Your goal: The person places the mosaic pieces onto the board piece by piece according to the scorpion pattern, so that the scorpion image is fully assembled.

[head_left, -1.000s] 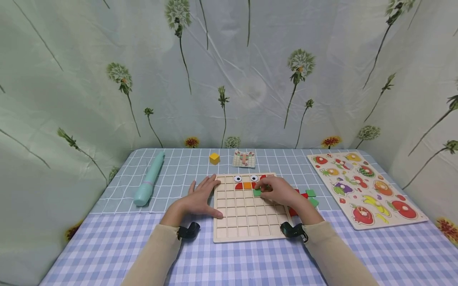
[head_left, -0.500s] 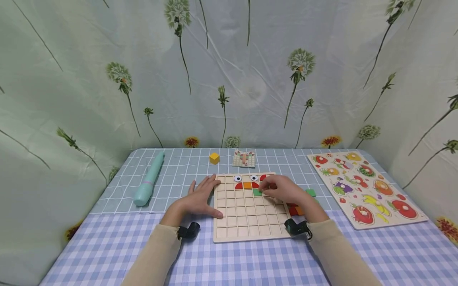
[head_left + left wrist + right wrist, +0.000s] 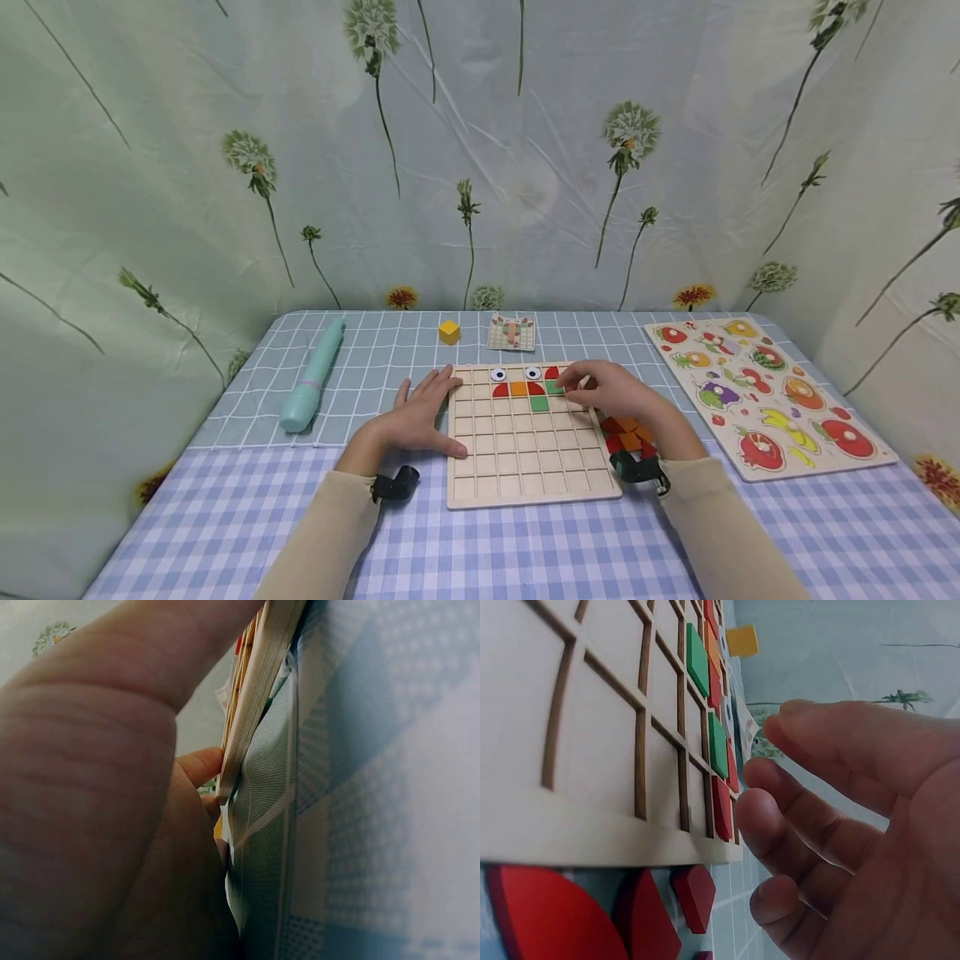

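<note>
A wooden grid board lies on the table. Near its far edge sit two eye tiles, red curved pieces, an orange square and two green squares. My left hand rests spread along the board's left edge, thumb and fingertips at the rim. My right hand hovers by the upper right corner, fingers loosely bent. The right wrist view shows nothing between those fingers, with a green square and a red piece in cells beside them.
Loose red and orange pieces lie against the board's right side, partly under my right forearm. Behind the board are a yellow block and a pattern card. A teal bottle-shaped object lies left; a fruit puzzle board lies right.
My right hand has drawn off to the right from the lower green square, uncovering the other green square and more loose pieces. My left hand keeps its place.
</note>
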Demonstrator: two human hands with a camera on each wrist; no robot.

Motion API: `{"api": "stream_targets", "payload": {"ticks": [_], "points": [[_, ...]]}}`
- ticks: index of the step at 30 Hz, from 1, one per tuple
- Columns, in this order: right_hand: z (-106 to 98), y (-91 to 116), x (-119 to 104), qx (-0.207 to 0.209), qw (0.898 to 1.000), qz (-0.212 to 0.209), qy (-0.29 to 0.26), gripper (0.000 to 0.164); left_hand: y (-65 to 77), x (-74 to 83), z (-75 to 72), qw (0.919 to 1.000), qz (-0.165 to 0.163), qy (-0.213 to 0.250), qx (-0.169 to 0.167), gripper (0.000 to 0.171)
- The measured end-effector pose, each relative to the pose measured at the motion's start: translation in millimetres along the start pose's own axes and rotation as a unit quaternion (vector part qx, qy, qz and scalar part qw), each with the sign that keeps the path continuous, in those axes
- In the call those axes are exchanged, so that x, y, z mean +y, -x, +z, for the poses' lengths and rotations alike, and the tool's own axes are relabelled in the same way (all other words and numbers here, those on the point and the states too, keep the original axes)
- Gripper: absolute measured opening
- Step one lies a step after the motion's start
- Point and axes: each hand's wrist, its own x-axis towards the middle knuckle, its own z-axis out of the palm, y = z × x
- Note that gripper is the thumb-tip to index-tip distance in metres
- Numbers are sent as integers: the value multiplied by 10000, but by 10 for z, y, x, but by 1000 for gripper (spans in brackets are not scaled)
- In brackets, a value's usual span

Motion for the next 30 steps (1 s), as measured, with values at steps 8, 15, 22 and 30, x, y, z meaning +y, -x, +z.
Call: {"api": "stream_targets", "payload": {"ticks": [8, 15, 22, 30], "points": [[-106, 40, 84, 75, 10000, 14, -10, 21, -15, -3, -4, 10000, 11, -24, 6, 115], [-223, 88, 214, 108, 9999, 110, 63, 28, -17, 15, -8, 10000, 8, -21, -21, 115], [-350, 159, 388, 51, 9997, 255, -5, 33, -19, 13, -12, 10000, -23, -35, -46, 115], [-411, 207, 485, -31, 9995, 221, 216, 34, -5, 3, -4, 10000, -22, -42, -29, 115]]}}
